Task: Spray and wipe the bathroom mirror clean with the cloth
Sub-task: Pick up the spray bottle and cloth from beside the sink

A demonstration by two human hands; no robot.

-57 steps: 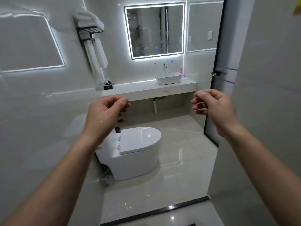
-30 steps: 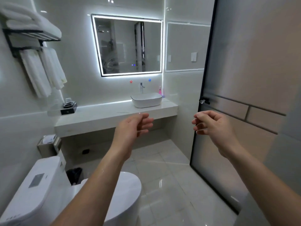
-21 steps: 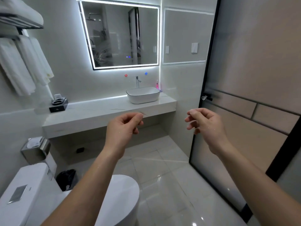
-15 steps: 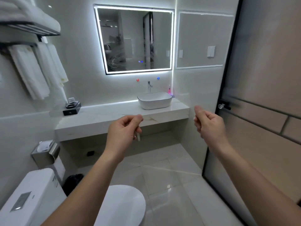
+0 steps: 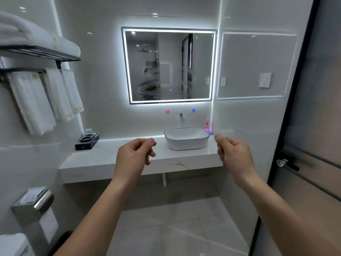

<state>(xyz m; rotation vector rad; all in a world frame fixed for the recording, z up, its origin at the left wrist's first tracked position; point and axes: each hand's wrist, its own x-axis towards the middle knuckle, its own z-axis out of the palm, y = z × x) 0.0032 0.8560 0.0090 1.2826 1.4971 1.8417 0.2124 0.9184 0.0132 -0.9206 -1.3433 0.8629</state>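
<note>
A lit rectangular mirror (image 5: 168, 65) hangs on the far wall above the sink, with smear marks in its lower left part. A pink spray bottle (image 5: 207, 125) stands on the counter to the right of the basin. I see no cloth. My left hand (image 5: 133, 157) is held out in front of me with the fingers curled and nothing in it. My right hand (image 5: 233, 156) is raised at the same height, also loosely curled and holding nothing. Both hands are well short of the mirror.
A white basin (image 5: 186, 138) with a tap sits on the stone counter (image 5: 114, 159). A black tray (image 5: 86, 141) stands at the counter's left. Towels (image 5: 44, 97) hang on a rack at left. A glass door (image 5: 310, 126) stands at right. A tissue holder (image 5: 33, 202) and toilet are at lower left.
I have walked further into the bathroom toward the counter, so the mirror and basin look larger. The toilet has slid out of view at lower left. Both hands stay raised and curled.
</note>
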